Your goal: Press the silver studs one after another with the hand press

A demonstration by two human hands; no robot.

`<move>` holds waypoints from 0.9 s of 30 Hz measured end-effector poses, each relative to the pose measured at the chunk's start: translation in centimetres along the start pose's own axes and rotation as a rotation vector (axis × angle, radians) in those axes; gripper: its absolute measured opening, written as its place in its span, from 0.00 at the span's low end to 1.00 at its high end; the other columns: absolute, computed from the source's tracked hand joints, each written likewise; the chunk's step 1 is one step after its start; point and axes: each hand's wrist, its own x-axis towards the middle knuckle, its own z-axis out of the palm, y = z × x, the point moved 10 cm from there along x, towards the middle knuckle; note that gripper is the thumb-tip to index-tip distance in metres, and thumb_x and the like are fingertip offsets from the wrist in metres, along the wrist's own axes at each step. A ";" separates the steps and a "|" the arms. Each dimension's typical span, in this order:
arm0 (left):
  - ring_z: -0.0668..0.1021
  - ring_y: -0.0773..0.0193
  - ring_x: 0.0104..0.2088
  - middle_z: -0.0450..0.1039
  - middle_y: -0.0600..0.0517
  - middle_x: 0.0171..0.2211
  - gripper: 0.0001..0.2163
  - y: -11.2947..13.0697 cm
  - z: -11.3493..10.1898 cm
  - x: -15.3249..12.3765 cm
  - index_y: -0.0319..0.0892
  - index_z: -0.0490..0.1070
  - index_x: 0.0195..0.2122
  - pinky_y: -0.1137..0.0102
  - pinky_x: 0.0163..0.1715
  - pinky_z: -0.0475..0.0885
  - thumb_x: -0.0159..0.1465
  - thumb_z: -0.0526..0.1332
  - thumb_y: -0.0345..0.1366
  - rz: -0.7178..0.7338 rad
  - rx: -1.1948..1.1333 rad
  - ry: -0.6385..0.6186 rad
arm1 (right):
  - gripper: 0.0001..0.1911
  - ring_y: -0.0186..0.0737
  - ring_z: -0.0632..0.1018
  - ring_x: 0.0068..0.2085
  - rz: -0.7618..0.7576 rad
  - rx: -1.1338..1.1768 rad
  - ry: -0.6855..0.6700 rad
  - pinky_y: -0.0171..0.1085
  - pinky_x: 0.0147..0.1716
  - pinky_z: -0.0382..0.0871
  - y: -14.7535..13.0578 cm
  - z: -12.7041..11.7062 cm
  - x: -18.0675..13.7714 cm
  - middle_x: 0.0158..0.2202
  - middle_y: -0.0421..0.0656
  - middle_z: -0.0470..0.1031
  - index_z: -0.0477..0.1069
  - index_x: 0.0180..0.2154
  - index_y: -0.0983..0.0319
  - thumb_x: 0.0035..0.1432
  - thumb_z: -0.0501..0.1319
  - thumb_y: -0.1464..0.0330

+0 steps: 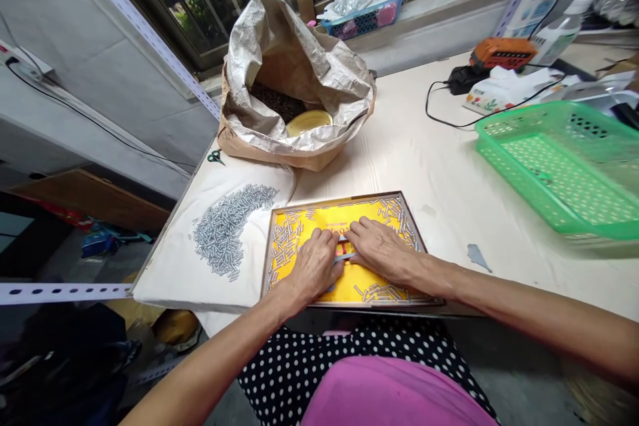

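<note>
My left hand [316, 262] and my right hand [380, 251] are close together over a shallow tray [266, 259] with a yellow bottom. Both have curled fingers and are closed on a narrow light blue strip [344, 257] that spans the small gap between them. Fingers hide its ends, so its kind is unclear. Small silvery metal pins [285, 239] lie scattered along the tray's sides and corners. Left of the tray, a big heap of similar grey metal pieces [224, 229] rests on a white cloth-covered pad [170, 273].
Behind the tray stands an open woven sack [319, 153] with dark contents and a yellow bowl [309, 122]. A green plastic basket [554, 213] is at the right, near an orange battery [502, 53] and a black cable. Green-handled scissors [215, 157] lie at the pad's back corner.
</note>
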 end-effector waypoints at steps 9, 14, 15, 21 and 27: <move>0.74 0.52 0.49 0.74 0.44 0.43 0.06 -0.3 1.0 -0.1 0.39 0.71 0.44 0.58 0.48 0.75 0.67 0.59 0.34 -0.016 -0.032 -0.053 | 0.06 0.47 0.72 0.42 0.018 0.088 -0.005 0.43 0.40 0.65 -0.1 1.1 -0.4 0.40 0.48 0.75 0.72 0.40 0.63 0.67 0.59 0.67; 0.70 0.49 0.60 0.68 0.40 0.59 0.16 0.8 -0.2 -1.8 0.40 0.66 0.57 0.53 0.58 0.70 0.68 0.59 0.31 0.071 -0.022 0.161 | 0.21 0.48 0.72 0.45 -0.021 0.161 -0.027 0.42 0.44 0.66 2.0 -0.8 0.0 0.45 0.51 0.74 0.71 0.50 0.66 0.64 0.62 0.56; 0.68 0.49 0.62 0.66 0.41 0.61 0.15 1.7 -0.3 -2.4 0.41 0.67 0.56 0.52 0.59 0.69 0.69 0.57 0.31 0.127 -0.025 0.196 | 0.18 0.47 0.72 0.45 -0.017 0.167 -0.023 0.42 0.44 0.65 2.5 -0.9 0.2 0.45 0.51 0.75 0.72 0.49 0.65 0.67 0.59 0.59; 0.75 0.56 0.48 0.76 0.45 0.45 0.09 4.8 1.6 -2.9 0.40 0.72 0.44 0.59 0.49 0.74 0.72 0.53 0.32 0.173 -0.123 0.151 | 0.09 0.47 0.71 0.44 0.032 -0.018 0.038 0.41 0.41 0.62 3.8 -0.2 2.2 0.42 0.49 0.75 0.74 0.41 0.63 0.68 0.55 0.70; 0.75 0.59 0.45 0.75 0.47 0.42 0.09 4.6 0.5 -3.6 0.41 0.74 0.44 0.63 0.49 0.73 0.72 0.53 0.32 0.109 -0.264 0.253 | 0.08 0.47 0.71 0.43 0.101 0.006 0.174 0.41 0.39 0.61 3.8 -2.4 2.4 0.42 0.51 0.75 0.72 0.39 0.63 0.68 0.55 0.69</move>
